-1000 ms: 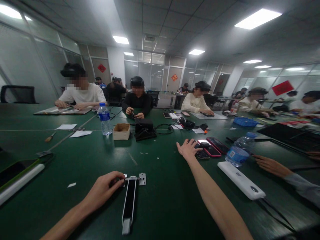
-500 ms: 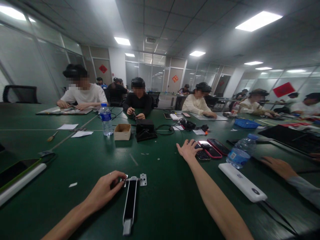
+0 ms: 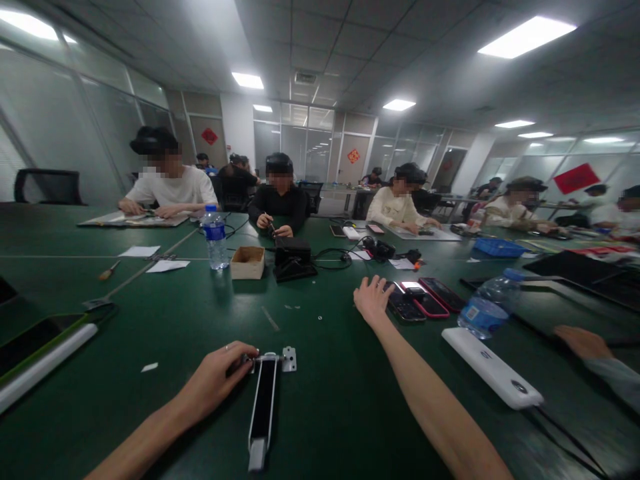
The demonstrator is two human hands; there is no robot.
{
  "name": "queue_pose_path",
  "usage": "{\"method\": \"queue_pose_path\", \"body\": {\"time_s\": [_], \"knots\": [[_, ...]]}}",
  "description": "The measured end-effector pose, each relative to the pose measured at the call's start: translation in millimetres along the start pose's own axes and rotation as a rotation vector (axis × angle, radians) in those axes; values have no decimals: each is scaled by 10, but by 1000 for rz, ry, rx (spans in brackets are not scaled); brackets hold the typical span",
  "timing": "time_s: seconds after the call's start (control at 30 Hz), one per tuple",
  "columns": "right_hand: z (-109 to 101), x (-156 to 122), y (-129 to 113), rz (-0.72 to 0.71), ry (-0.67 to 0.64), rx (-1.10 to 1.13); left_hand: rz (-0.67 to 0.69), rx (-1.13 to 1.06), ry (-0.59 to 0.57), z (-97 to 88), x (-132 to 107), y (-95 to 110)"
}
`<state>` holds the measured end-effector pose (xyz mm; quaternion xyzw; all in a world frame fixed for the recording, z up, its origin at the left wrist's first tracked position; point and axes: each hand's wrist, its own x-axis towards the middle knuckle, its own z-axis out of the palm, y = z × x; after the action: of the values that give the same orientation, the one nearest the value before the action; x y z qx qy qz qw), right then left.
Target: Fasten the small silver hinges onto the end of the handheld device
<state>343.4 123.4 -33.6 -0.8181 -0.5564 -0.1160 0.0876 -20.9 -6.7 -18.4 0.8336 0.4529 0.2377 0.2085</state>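
Note:
My left hand (image 3: 223,373) is closed, thumb and fingertips at the left end of a metal bracket (image 3: 264,400). This is a long, narrow piece with a white frame around a black strip, lying on the green table. A small plate with holes sticks out at its upper right, and its left plate is mostly hidden by my fingers. My right hand (image 3: 373,300) has its fingers apart and holds nothing that I can see. It rests just left of a dark phone (image 3: 407,303), beside which lies a red-edged phone (image 3: 431,303).
A white power bank (image 3: 493,367) with a cable and a water bottle (image 3: 487,307) stand right, near another person's hand (image 3: 583,341). Ahead are a small cardboard box (image 3: 248,265), a bottle (image 3: 216,243) and a black stand (image 3: 294,261). Several people sit across the table.
My right hand has drawn slightly left, off the dark phone, and its fingers are less spread. My left hand stays at the bracket. The view has shifted slightly.

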Motion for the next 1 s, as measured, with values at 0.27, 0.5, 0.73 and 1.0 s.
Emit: {"method": "queue_pose_path", "body": {"time_s": [0.27, 0.5, 0.73, 1.0], "knots": [[20, 33, 14, 12, -37, -14, 35, 11, -1, 21, 7, -15], [19, 74, 97, 112, -77, -9, 33, 25, -17, -6, 8, 6], [64, 151, 200, 219, -154, 43, 36, 53, 2, -1, 4, 11], [109, 159, 213, 238, -168, 51, 48, 54, 17, 8, -5, -8]]}}
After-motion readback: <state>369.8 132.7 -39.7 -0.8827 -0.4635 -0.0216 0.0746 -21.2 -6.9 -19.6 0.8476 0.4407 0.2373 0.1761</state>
